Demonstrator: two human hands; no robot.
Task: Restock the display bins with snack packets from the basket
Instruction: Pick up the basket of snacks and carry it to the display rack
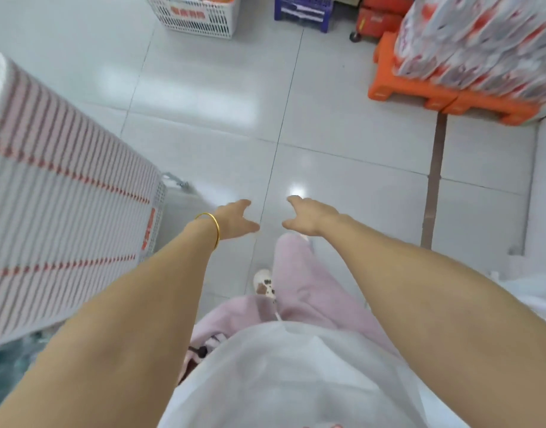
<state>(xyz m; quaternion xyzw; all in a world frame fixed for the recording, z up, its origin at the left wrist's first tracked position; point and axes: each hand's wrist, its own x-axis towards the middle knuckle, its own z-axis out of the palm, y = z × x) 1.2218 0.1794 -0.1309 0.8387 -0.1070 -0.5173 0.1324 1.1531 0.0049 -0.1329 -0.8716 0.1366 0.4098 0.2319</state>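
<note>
Two empty hands, left hand (234,219) and right hand (308,215), fingers spread, well short of basket (200,18); I'd guess outstretched to reload.

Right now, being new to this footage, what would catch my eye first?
Two bare arms stretch forward over the tiled floor, left hand and right hand open and empty, a gold bangle on the left wrist. A white basket sits top centre; wrapped packs on orange pallets fill the upper right.
</note>
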